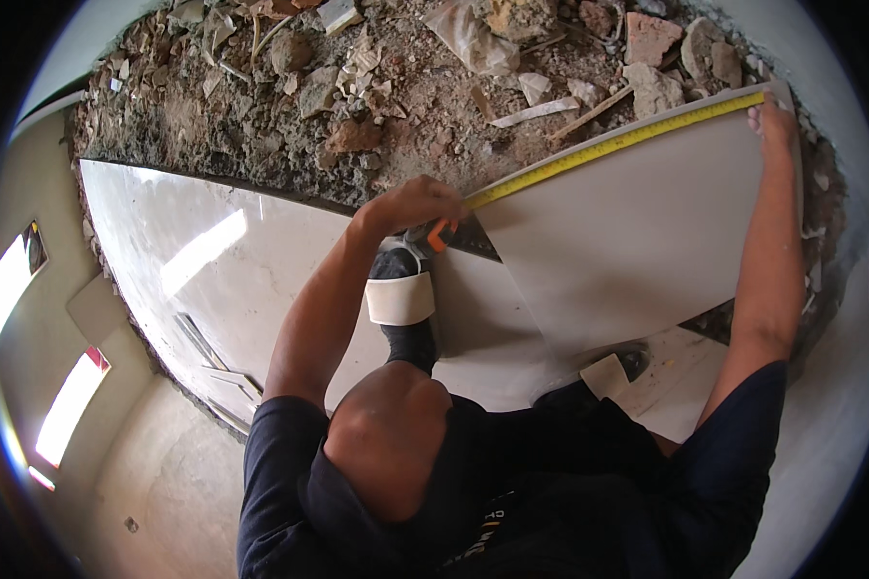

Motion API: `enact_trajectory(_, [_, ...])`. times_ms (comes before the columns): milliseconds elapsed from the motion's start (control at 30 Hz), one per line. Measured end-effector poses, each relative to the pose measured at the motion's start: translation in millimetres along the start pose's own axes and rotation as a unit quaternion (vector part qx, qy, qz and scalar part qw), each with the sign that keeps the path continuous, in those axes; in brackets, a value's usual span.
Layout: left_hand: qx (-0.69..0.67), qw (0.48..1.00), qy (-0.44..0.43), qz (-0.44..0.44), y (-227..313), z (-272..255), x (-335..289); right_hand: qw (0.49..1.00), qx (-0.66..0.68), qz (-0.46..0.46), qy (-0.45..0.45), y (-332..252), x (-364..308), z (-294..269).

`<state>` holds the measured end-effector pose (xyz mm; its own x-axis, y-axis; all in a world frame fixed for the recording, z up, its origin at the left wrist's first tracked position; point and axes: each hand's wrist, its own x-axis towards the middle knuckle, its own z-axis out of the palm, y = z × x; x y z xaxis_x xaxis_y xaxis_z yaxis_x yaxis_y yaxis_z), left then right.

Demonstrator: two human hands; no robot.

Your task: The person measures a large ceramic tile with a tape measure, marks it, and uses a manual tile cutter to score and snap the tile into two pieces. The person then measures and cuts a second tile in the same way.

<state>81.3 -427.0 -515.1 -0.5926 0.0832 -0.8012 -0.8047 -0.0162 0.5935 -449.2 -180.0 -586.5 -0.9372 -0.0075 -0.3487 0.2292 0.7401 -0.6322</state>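
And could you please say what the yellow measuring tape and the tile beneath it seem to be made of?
Yellow measuring tape: probably smooth coated metal, from its thin, stiff-looking strip, though possibly plastic.
Tile: likely ceramic or porcelain, smooth and low-sheen, judging by its pale face and crisp edges.

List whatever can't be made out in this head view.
All in the head view:
1. Outer tip of the yellow tape: hidden by the right hand.
2. The tape's finest markings: too small.
3. Part of the orange and dark tape case: covered by the left hand.
4. Anything beyond the bright wall opening: lost in glare.
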Motion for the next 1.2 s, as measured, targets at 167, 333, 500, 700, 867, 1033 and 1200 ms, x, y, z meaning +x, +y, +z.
enact_trajectory(167, [-0.025, 1.0, -0.005, -0.006, -2, 0, 1, 0.999, -0.047, 0.008, 0.002, -4, -2, -2])
enact_trajectory(333, [0.084, 0.993, 0.015, 0.079, -8, 4, 2, 0.997, 0.037, 0.001, -0.065, -1, -7, 1])
enact_trajectory(500, [0.03, 0.997, 0.056, 0.047, 3, 13, 1, 0.996, 0.062, -0.021, -0.061, -6, -23, -8])
enact_trajectory(700, [-0.01, 0.997, 0.073, -0.029, 18, 16, -5, 0.963, 0.254, 0.066, -0.053, -28, -53, -15])
enact_trajectory(867, [-0.02, 0.996, 0.074, -0.037, 19, 17, -5, 0.972, 0.222, 0.065, -0.04, -33, -51, -14])
enact_trajectory(1033, [-0.009, 0.997, 0.077, -0.009, 20, 18, -4, 0.98, 0.185, 0.043, -0.057, -33, -46, -14])
enact_trajectory(1200, [-0.027, 0.996, 0.078, -0.028, 18, 22, -2, 0.986, 0.156, 0.025, -0.052, -30, -44, -11])
